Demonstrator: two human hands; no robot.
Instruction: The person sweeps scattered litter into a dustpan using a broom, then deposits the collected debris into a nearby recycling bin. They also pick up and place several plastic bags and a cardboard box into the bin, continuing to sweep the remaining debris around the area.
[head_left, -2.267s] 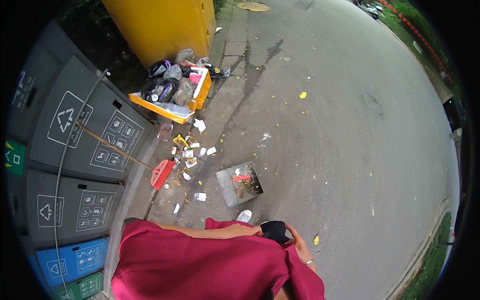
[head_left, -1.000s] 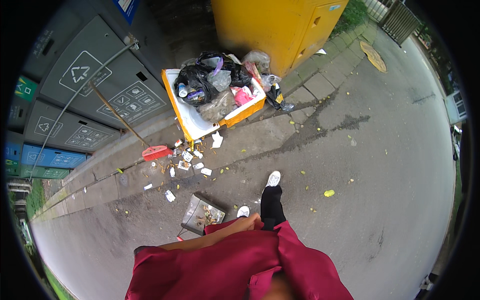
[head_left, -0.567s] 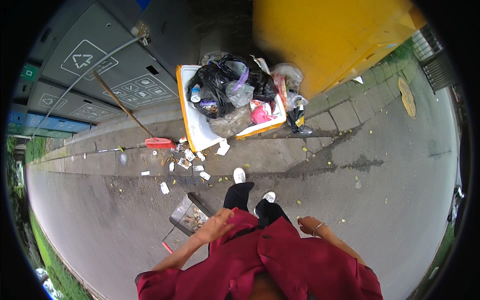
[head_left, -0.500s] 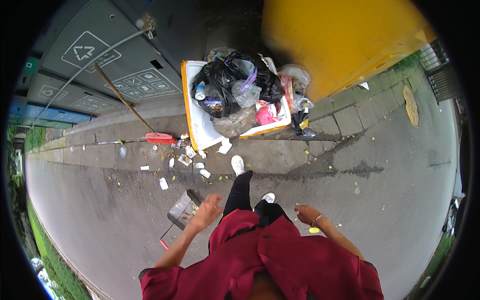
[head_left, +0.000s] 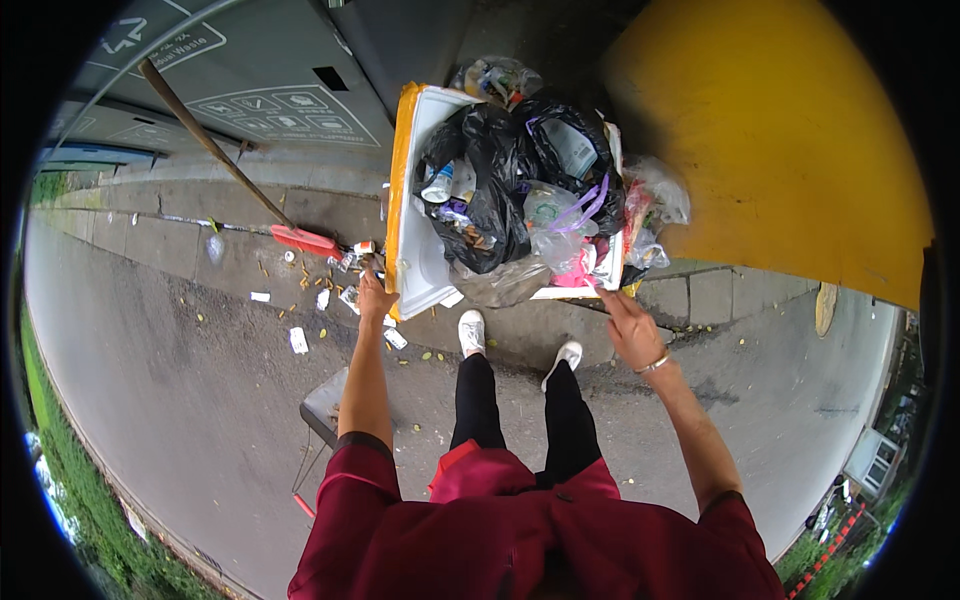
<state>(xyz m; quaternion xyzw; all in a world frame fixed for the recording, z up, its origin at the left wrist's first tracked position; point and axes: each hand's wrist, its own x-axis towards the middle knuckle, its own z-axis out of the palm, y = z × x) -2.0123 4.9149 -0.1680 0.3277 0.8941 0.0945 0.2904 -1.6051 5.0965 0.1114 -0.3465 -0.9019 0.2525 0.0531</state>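
While bags (head_left: 495, 160) hide the box (head_left: 428, 268)'s floor, left hand (head_left: 375, 299) and right hand (head_left: 632, 332) stretch to its near corners. Gripping? I can't tell.

Grey waste bins (head_left: 250, 80) stood at ten o'clock, a yellow cabinet (head_left: 790, 150) at two. Daylit asphalt (head_left: 200, 400) stretched towards grass (head_left: 80, 480) at eight o'clock.

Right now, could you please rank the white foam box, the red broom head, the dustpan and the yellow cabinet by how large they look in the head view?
1. yellow cabinet
2. white foam box
3. dustpan, partly hidden, yet its visible part looks bigger than the last
4. red broom head
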